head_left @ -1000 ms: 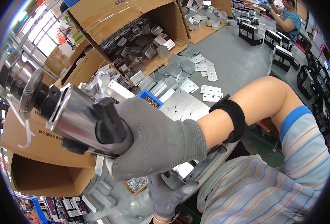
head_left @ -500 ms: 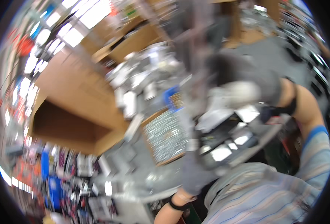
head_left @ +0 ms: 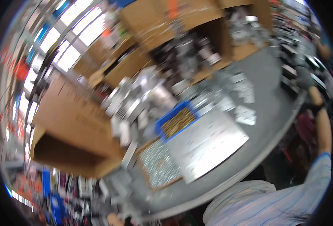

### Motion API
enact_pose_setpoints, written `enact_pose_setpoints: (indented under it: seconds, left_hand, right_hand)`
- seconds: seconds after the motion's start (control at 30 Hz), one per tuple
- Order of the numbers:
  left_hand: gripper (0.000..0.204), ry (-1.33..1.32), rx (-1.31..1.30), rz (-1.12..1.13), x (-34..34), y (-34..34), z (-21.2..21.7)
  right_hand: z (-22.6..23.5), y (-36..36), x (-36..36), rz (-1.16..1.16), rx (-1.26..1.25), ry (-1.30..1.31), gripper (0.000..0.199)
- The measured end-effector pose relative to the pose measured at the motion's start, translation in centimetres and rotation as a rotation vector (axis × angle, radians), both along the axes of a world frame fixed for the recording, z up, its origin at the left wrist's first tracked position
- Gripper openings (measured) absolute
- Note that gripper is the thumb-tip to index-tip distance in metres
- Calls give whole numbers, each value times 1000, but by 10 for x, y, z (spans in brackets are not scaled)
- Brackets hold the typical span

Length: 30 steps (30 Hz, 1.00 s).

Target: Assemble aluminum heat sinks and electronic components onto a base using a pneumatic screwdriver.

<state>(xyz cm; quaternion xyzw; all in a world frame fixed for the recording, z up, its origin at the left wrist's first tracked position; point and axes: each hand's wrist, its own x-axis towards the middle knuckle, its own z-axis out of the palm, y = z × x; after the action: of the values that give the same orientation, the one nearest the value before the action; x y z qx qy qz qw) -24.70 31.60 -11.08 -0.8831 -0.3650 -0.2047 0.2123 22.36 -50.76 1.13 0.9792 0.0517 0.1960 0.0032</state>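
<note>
The picture is motion-blurred. My right hand [head_left: 305, 78], in a grey glove with a black wrist strap, is stretched out at the far right edge, beside dark racks [head_left: 317, 67]; whether it holds anything cannot be made out. Of my left hand [head_left: 113, 217] only a blurred bit of wrist shows at the bottom edge, near grey metal parts. On the grey bench [head_left: 272, 83] lie a flat metal plate [head_left: 204, 141], a blue tray of brass-coloured screws [head_left: 177, 120] and a cardboard tray of silver screws [head_left: 161, 165].
Big open cardboard boxes [head_left: 72, 124] stand at the left. More boxes [head_left: 196, 22] holding metal parts line the back. Several small metal plates [head_left: 245, 113] are scattered right of the blue tray. A pile of metal parts [head_left: 136, 101] sits behind it.
The power tool my right hand held up close is gone from view. My right arm has swung out to the far right, and the view has shifted, baring the bench.
</note>
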Motion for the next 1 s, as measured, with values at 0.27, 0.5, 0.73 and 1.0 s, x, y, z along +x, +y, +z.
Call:
enact_pose_setpoints:
  seconds: [0.27, 0.5, 0.73, 1.0]
  left_hand:
    - [52, -216, -351, -454, 187, -28, 33]
    - [42, -275, -516, 139, 28, -163, 108]
    - [43, -585, -788, 58, -9, -132, 91]
    - [77, 306, -489, -277, 62, -140, 90]
  right_hand:
    - [2, 218, 59, 638, 236, 225, 64]
    - [2, 358, 122, 614, -294, 295, 51]
    - [2, 320, 72, 896, 419, 12, 25]
    - [29, 239, -110, 1012, 1147, 737, 31]
